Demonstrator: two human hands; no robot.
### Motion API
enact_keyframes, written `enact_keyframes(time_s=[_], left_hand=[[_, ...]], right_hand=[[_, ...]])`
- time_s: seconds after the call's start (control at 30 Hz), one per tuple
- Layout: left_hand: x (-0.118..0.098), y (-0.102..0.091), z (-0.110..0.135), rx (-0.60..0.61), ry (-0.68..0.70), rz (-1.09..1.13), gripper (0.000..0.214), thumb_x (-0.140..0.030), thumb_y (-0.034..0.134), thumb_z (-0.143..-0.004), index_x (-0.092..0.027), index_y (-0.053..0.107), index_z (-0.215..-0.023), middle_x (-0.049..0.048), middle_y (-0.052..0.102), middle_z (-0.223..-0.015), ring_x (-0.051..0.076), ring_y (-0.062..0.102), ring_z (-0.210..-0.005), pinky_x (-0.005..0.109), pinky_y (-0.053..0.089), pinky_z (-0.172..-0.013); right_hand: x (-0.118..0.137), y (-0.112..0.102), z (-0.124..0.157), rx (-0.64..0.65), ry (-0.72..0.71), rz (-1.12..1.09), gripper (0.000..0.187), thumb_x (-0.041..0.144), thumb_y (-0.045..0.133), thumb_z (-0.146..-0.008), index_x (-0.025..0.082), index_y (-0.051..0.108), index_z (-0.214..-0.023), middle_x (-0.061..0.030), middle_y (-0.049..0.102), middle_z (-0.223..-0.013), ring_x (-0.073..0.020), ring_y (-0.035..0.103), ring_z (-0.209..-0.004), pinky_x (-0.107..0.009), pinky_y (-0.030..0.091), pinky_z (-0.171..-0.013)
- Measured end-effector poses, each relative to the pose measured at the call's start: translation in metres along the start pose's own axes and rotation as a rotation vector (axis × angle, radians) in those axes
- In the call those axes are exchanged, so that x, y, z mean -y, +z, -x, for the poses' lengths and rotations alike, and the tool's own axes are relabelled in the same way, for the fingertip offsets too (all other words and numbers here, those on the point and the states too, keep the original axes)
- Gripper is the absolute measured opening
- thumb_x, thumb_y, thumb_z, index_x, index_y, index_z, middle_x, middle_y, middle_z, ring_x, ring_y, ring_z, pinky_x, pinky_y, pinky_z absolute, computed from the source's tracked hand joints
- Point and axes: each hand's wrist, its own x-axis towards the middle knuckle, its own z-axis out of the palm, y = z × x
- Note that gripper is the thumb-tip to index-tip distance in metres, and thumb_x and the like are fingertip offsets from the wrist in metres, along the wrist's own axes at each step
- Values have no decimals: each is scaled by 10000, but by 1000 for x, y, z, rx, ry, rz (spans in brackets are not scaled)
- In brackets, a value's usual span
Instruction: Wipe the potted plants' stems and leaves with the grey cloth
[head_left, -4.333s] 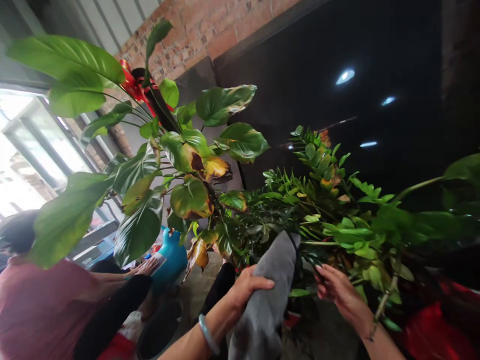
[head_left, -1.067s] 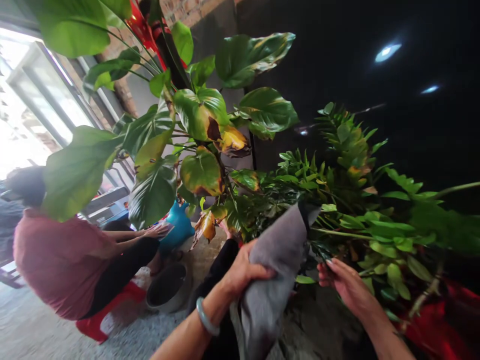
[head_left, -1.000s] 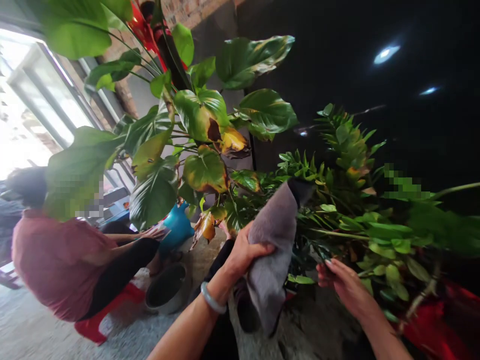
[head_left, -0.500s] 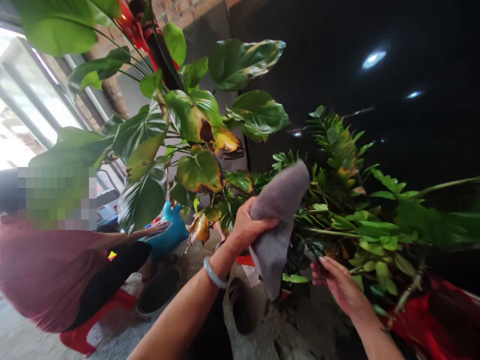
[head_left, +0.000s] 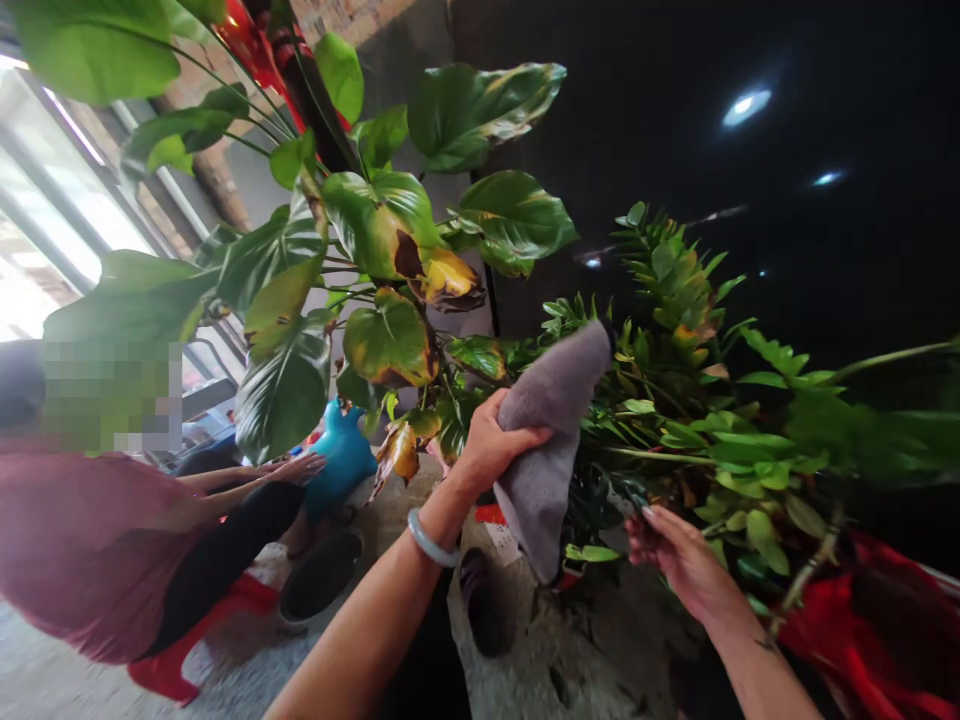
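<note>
My left hand [head_left: 491, 445] is closed on a grey cloth [head_left: 549, 430], which it presses against the fronds of a small-leaved green plant [head_left: 675, 400]. A pale bangle [head_left: 429, 538] sits on that wrist. My right hand [head_left: 675, 555] reaches into the lower fronds of the same plant, fingers curled around a dark stem. A taller plant with big glossy leaves [head_left: 375, 260], some yellowed and brown at the edges, stands just left of the cloth.
A person in a pink top [head_left: 82, 550] crouches at the left on a red stool [head_left: 202, 640], one hand on a blue watering can [head_left: 341, 460]. A dark empty pot [head_left: 322, 590] sits on the gritty floor. Red wrapping [head_left: 877, 640] lies at lower right.
My left hand has lifted the grey cloth higher up the fronds and bunched it. My right hand stays low among the stems. The view has drifted slightly.
</note>
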Motion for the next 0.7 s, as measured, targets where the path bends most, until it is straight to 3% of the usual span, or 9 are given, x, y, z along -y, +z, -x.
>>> enact_keyframes(time_s=[0.07,0.13,0.23,0.3,0.33,0.47,0.57,0.63,0.7], left_hand=[[10,7,-7,-82,4,15,334,-258,747,-523,-185,565,-794,-48,530,-683,122,481,-625,228,391,-575],[31,13,1,-60,-31,-110,305,-230,753,-510,-184,560,-742,-51,519,-658,126,471,-622,229,370,-565],[55,9,33,201,-171,-336,299,-147,769,-436,-185,566,-653,-58,496,-613,135,446,-620,234,334,-544],[54,-1,51,373,-251,-338,303,-138,774,-414,-180,579,-642,-58,496,-615,136,442,-620,233,330,-540],[48,-6,56,394,-256,-311,300,-147,776,-416,-177,585,-645,-57,499,-623,134,443,-624,230,333,-544],[13,-10,37,136,-136,-99,329,-235,758,-465,-176,590,-741,-46,518,-662,134,464,-640,224,359,-570],[11,3,17,-37,-76,1,382,-282,749,-488,-182,565,-807,-40,521,-686,131,470,-636,232,385,-583],[26,12,19,-40,-58,-117,353,-261,754,-498,-190,562,-785,-40,523,-691,135,474,-646,237,383,-597],[46,17,35,78,-100,-326,315,-204,767,-480,-202,571,-726,-43,519,-660,146,474,-644,241,358,-586]], right_hand=[[-2,0,-2,-6,-8,-3,331,401,850,-407,192,672,-593,-39,680,-568,-164,580,-478,-269,469,-440],[-4,0,-3,-17,-5,4,318,387,846,-419,191,670,-596,-37,675,-562,-158,577,-466,-260,460,-427],[-7,-2,-4,-27,-8,9,285,362,836,-433,194,659,-580,-24,661,-536,-156,565,-445,-259,448,-402],[-6,-4,-3,-24,-9,7,298,361,845,-400,202,644,-552,-4,642,-507,-156,554,-433,-263,447,-395],[-5,-5,-3,-19,-5,10,309,368,850,-385,204,642,-545,0,641,-504,-158,555,-436,-264,449,-395],[-2,-5,-2,-9,11,19,332,415,853,-401,206,672,-585,-17,686,-569,-163,586,-479,-262,474,-424],[-4,-3,-3,-25,4,7,313,405,848,-419,222,671,-603,-1,688,-571,-156,587,-477,-263,489,-436],[-7,-3,-5,-42,8,15,280,382,836,-440,230,670,-606,7,684,-561,-152,581,-463,-258,482,-422],[-10,-5,-7,-66,10,27,247,356,821,-446,232,664,-590,12,674,-542,-152,570,-439,-254,464,-394]])
